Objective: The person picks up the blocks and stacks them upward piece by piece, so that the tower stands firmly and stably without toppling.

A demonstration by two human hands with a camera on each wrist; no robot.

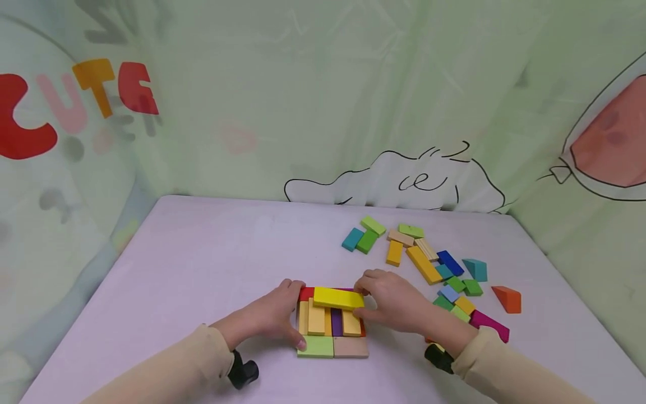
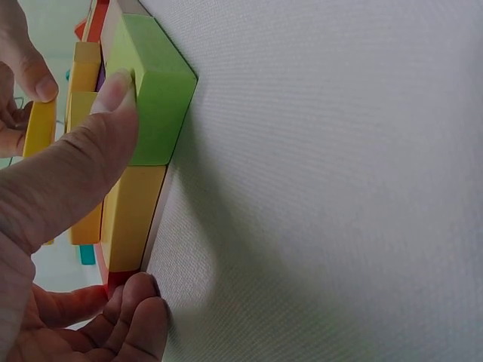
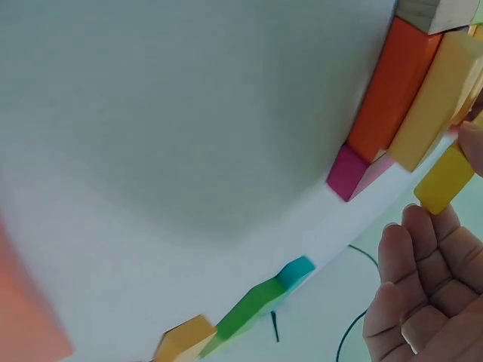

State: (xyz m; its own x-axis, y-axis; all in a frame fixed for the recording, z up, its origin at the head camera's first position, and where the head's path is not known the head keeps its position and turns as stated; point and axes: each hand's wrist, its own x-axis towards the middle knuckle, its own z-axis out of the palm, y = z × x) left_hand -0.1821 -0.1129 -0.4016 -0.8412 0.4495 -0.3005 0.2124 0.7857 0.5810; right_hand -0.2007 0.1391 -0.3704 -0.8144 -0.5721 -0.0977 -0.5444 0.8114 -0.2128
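In the head view, toy blocks form a low structure at the table's near middle. A light green block (image 1: pixel 319 349) and a pinkish tan block (image 1: pixel 350 348) make its front, with a red block (image 1: pixel 306 293) at the back left. Pale yellow blocks (image 1: pixel 316 320) lie on top, a purple block (image 1: pixel 336 322) showing between them. My left hand (image 1: pixel 275 308) holds the structure's left side, thumb on the green block and fingers by the red one. My right hand (image 1: pixel 393 300) pinches the right end of a bright yellow block (image 1: pixel 338 298), which lies crosswise over the back; its underside contact is hidden.
Loose blocks spread to the back and right, among them a blue block (image 1: pixel 450 262), a teal triangular block (image 1: pixel 475 269), an orange triangular block (image 1: pixel 507 299) and a magenta block (image 1: pixel 489 325). My right forearm covers some. A printed cloth (image 1: pixel 242 112) hangs behind the table.
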